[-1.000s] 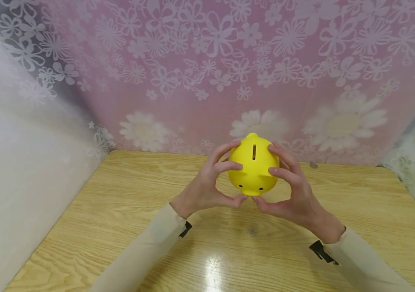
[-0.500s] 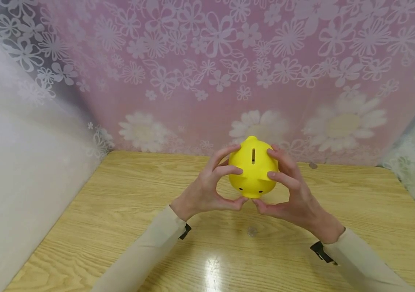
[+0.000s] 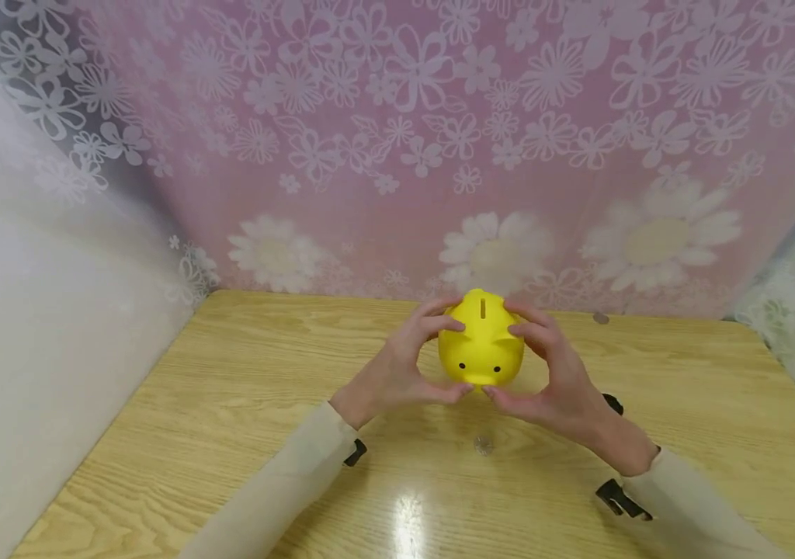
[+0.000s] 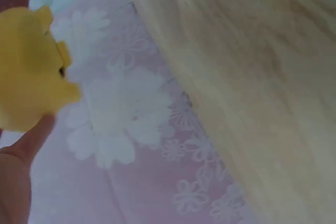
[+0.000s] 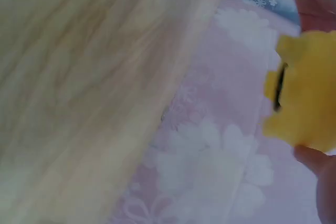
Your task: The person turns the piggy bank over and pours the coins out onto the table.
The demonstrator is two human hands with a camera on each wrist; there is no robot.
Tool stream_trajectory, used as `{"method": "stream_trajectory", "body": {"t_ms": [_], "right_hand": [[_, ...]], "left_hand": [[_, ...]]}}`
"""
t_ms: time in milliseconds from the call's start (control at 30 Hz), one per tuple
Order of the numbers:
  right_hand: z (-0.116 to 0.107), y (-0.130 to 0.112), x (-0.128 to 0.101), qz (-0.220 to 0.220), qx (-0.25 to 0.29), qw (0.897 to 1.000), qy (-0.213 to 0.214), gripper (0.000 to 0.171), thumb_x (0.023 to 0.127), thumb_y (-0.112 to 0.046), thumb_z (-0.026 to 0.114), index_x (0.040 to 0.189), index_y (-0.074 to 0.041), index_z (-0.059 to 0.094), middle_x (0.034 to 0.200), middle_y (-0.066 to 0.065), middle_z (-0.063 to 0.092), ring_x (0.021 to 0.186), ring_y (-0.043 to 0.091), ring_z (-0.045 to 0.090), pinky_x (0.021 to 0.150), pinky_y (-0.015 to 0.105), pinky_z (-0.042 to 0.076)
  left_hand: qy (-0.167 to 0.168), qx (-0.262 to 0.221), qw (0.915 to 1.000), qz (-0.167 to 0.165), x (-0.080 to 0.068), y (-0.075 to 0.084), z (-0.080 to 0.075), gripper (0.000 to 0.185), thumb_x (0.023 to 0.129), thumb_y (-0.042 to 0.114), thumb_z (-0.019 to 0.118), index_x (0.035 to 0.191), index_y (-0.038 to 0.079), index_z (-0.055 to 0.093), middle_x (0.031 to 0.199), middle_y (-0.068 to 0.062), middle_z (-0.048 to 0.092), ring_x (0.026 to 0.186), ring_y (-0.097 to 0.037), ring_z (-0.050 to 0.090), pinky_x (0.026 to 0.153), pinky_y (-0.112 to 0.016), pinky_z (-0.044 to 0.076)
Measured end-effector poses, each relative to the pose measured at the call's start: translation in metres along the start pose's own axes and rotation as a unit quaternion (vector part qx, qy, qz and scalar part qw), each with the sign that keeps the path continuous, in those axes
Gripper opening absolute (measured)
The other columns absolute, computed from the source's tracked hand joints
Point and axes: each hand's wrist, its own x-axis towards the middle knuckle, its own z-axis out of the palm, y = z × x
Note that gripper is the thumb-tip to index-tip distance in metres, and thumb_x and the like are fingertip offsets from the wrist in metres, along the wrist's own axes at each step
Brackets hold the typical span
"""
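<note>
Toward the back of the tabletop point(image 3: 230, 404), close to the curtain point(image 3: 397, 140), a yellow pig bank point(image 3: 483, 341) sits between two hands. It is smooth, matte and rounded like an egg, with two small black dots low on the near face, little nubs for ears and a narrow dark slot point(image 3: 484, 307) on top. The tabletop is pale wood grain with a glossy finish that throws back a bright patch of light. The curtain is pink, thin and printed with white flowers; the walls at the sides are whitish.

The left hand point(image 3: 397, 373) cups the pig's left flank, its fingers point(image 3: 439, 322) curled over the upper side and the thumb tucked under the snout. The right hand point(image 3: 554, 380) mirrors it on the other flank, fingers point(image 3: 530, 330) bent over the top and thumb below. Both thumbs nearly meet under the chin. The fingers of each hand are spread slightly and clamped on the pig.

The pig's face points toward the person, slot upward, so its long axis runs from near to far. Whether its base touches the wood cannot be told. A small coin point(image 3: 484, 445) lies on the tabletop just nearer than the thumbs, and another point(image 3: 601, 317) lies by the curtain. Beige sleeves point(image 3: 279, 489) cover both forearms.
</note>
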Motion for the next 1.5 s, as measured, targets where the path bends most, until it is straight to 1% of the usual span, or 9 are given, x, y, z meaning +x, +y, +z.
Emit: {"method": "stream_trajectory", "body": {"t_ms": [300,433,533,700,867,1000,1167,1367,1500], "right_hand": [[0.001,-0.010,0.024,-0.224,-0.124,0.960,0.117,0.045,0.099,-0.033,0.066,0.135,-0.017,0.045,0.146,0.021,0.044,0.146,0.042,0.042,0.122,0.040,0.039],[-0.001,-0.006,0.007,-0.060,-0.035,0.997,0.038,0.061,0.092,-0.031,0.076,0.135,0.001,0.047,0.147,0.027,0.046,0.147,0.028,0.044,0.117,0.027,0.043],[0.000,-0.005,-0.009,0.123,0.011,0.992,-0.014,0.073,0.081,-0.014,0.086,0.139,0.006,0.046,0.146,0.024,0.051,0.140,0.028,0.052,0.103,0.028,0.055],[0.002,-0.010,-0.012,0.321,0.027,0.944,-0.070,0.074,0.087,-0.007,0.079,0.150,-0.007,0.039,0.145,0.022,0.054,0.123,0.045,0.062,0.087,0.052,0.062],[0.001,-0.013,0.000,0.495,0.089,0.859,-0.101,0.066,0.103,-0.042,0.061,0.155,-0.013,0.033,0.142,0.028,0.057,0.109,0.035,0.071,0.078,0.041,0.065],[0.001,-0.013,0.005,0.579,0.142,0.795,-0.115,0.075,0.102,-0.055,0.054,0.157,-0.010,0.030,0.140,0.029,0.059,0.100,0.026,0.072,0.075,0.043,0.065],[0.005,-0.014,0.004,0.616,0.149,0.761,-0.135,0.082,0.101,-0.060,0.052,0.160,-0.010,0.025,0.143,0.030,0.055,0.105,0.027,0.071,0.080,0.044,0.065],[0.005,-0.015,0.006,0.603,0.177,0.763,-0.150,0.086,0.102,-0.054,0.056,0.165,-0.019,0.009,0.160,0.030,0.035,0.139,0.044,0.052,0.100,0.052,0.057],[0.002,-0.017,0.003,0.521,0.153,0.828,-0.137,0.081,0.103,-0.038,0.062,0.163,-0.027,0.010,0.159,0.028,0.038,0.143,0.044,0.046,0.107,0.058,0.050]], "left_hand": [[0.046,0.184,0.9605,0.203,0.013,0.020,-0.009,0.055,0.081,0.019,0.084,0.120,0.019,0.045,0.144,-0.028,0.036,0.144,-0.054,0.038,0.117,-0.048,0.044],[-0.002,0.080,0.9958,0.045,0.006,0.015,-0.004,0.068,0.081,0.020,0.086,0.134,0.014,0.044,0.155,-0.022,0.036,0.146,-0.039,0.043,0.111,-0.037,0.051],[-0.030,-0.018,0.9918,-0.123,-0.002,0.012,0.001,0.075,0.083,0.021,0.086,0.144,0.013,0.044,0.159,-0.011,0.040,0.140,-0.029,0.051,0.101,-0.030,0.057],[-0.049,-0.092,0.9488,-0.298,-0.004,0.013,0.008,0.073,0.091,0.036,0.078,0.152,0.032,0.038,0.152,-0.005,0.050,0.121,-0.031,0.066,0.085,-0.029,0.062],[-0.067,-0.129,0.8886,-0.435,0.003,0.013,0.010,0.060,0.094,0.062,0.064,0.147,0.046,0.041,0.137,-0.009,0.064,0.109,-0.022,0.071,0.078,-0.036,0.063],[-0.106,-0.171,0.8451,-0.495,0.005,0.009,0.010,0.064,0.093,0.070,0.058,0.148,0.042,0.041,0.124,-0.012,0.069,0.096,-0.019,0.072,0.075,-0.046,0.064],[-0.149,-0.213,0.8163,-0.516,0.004,0.007,0.011,0.070,0.098,0.068,0.050,0.156,0.033,0.030,0.125,-0.015,0.066,0.094,-0.021,0.072,0.076,-0.050,0.064],[-0.157,-0.245,0.8112,-0.507,0.006,0.007,0.008,0.070,0.102,0.059,0.051,0.159,0.037,0.016,0.131,-0.020,0.062,0.097,-0.026,0.073,0.077,-0.053,0.064],[-0.123,-0.225,0.8622,-0.437,0.005,0.009,0.010,0.070,0.101,0.047,0.061,0.156,0.041,0.018,0.150,-0.016,0.046,0.113,-0.026,0.069,0.083,-0.043,0.064]]}}
